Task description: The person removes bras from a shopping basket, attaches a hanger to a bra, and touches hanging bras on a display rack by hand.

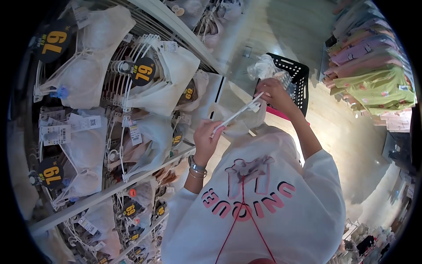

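A white plastic hanger slants up to the right in front of my chest, held at both ends. The fingers of my left hand, below a wristwatch and bracelet, pinch its lower end. At the upper end, my right hand is closed on it. Pale, thin fabric, which looks like a bra, hangs beneath the hanger, partly hidden by it. Just beyond my right hand stands a black perforated shopping basket with a pink lower part. A crumpled white, see-through item lies over its left rim.
To the left, wall racks hold rows of pale bras on hangers, with round black price tags. A white rack rail runs across them. Folded or hanging colourful clothes stand at the right, beyond the light floor.
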Tool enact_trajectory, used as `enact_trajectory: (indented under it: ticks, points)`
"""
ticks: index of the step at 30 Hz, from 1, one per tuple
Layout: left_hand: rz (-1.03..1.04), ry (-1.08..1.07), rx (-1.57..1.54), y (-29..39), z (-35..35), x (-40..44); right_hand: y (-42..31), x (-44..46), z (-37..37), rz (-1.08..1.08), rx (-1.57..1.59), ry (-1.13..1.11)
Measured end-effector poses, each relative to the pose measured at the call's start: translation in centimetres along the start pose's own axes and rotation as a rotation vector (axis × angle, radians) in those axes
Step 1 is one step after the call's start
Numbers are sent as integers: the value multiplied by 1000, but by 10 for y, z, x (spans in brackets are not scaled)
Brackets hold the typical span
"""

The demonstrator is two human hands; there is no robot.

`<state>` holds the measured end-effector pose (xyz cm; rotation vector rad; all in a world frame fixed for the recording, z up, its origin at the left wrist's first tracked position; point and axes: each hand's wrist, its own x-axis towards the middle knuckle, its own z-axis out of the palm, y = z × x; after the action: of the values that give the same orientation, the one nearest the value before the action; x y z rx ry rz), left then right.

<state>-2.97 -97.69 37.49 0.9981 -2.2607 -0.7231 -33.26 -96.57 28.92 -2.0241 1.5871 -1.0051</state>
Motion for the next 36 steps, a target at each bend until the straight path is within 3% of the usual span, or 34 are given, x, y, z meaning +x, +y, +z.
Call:
enact_trajectory:
  ticks: [1,5,11,13,17,20,24,26,30,36]
  points:
    - [-35,8,-10,-8,2,-3,-2,7,-4,65,108,-75]
    - [-272,-93,34,-40,9,-18,-4,28,2,-8,26,-100]
    - [-498,-60,114,-80,38,-31,7,73,33,-84,-8,-136]
    - [-513,-59,138,-86,47,-31,18,85,43,-185,-65,-129]
    - [-585,-62,169,-99,66,-40,37,95,67,-176,-66,-268]
    - [-800,-124,-78,-117,72,-45,46,101,85,-149,-34,-320]
    - [-822,-271,-311,-183,60,-50,70,108,126,-90,-71,-371]
    - [-1009,-12,-525,-217,52,-40,82,116,144,-59,-103,-393]
    - [-838,378,-268,-280,51,8,94,124,173,-11,-166,-411]
    - [-845,491,-459,-306,64,45,106,153,212,180,-238,-465]
